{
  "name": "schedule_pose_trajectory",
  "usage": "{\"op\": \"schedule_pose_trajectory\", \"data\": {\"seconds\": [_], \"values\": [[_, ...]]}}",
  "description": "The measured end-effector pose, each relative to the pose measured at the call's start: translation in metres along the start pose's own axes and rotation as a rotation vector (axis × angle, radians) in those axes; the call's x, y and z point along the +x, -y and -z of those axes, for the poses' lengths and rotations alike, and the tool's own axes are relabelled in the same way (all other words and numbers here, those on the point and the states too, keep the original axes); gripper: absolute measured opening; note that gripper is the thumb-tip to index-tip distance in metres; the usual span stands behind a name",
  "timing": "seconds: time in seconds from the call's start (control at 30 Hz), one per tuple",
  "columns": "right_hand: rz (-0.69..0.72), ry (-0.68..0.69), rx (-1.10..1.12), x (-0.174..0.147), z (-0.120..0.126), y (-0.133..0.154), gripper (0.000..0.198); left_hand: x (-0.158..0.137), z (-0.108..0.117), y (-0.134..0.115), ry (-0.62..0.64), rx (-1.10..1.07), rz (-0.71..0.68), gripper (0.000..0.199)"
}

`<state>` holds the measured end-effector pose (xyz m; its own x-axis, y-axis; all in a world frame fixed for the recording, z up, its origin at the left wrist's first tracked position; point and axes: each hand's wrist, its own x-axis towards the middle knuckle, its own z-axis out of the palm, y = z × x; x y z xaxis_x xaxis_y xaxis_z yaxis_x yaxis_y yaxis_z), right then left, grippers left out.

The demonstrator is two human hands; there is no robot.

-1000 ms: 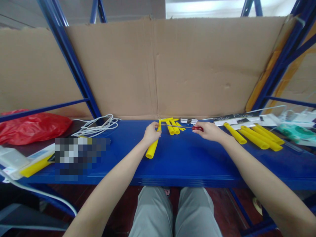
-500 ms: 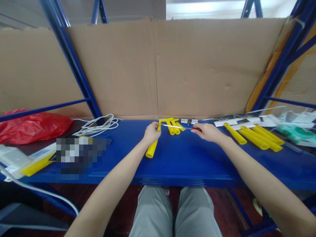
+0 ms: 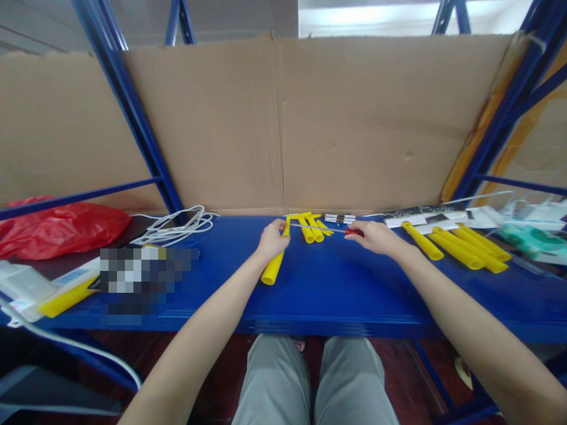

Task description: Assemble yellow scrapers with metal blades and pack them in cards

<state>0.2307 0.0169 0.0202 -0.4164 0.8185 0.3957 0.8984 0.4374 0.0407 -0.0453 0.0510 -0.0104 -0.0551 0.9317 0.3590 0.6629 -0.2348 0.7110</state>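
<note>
Hardly anything has shifted since the earlier frame: your left hand (image 3: 271, 241) stays closed around the yellow tube (image 3: 274, 264), which slants down below that grip onto the blue shelf (image 3: 336, 289). Right of it, your right hand (image 3: 374, 236) pinches the red-handled screwdriver (image 3: 325, 229), its shaft reaching the tube's top. No writing is readable.

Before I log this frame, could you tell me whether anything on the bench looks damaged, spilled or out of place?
Nothing looks spilled or broken. The left hand holds a yellow tube and the right hand a red-handled screwdriver. The only untidy thing is a loose tangle of white cable at the back left of the blue shelf.
</note>
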Motion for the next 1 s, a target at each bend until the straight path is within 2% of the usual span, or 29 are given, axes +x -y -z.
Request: {"op": "schedule_pose_trajectory", "data": {"seconds": [0.13,0.4,0.53,0.7,0.87,1.0], "values": [[0.009,-0.012,0.045,0.001,-0.001,-0.001,0.016,0.000,0.001,-0.001,0.028,-0.004,0.002,0.032],[-0.003,-0.047,-0.010,-0.001,0.001,-0.001,0.015,-0.001,0.000,-0.003,0.015,-0.017,-0.008,0.030],[0.017,-0.011,0.034,-0.002,0.003,0.002,0.021,-0.002,0.004,-0.007,0.020,-0.040,-0.001,0.031],[-0.006,-0.043,0.101,0.000,-0.003,0.000,0.015,-0.005,0.006,-0.012,0.034,-0.015,0.036,0.034],[-0.007,-0.066,0.040,0.000,-0.003,-0.003,0.011,-0.005,0.003,-0.009,0.029,-0.003,0.005,0.033],[0.018,-0.064,0.047,-0.001,0.001,-0.002,0.016,-0.004,0.002,-0.007,0.014,-0.009,-0.004,0.033]]}}
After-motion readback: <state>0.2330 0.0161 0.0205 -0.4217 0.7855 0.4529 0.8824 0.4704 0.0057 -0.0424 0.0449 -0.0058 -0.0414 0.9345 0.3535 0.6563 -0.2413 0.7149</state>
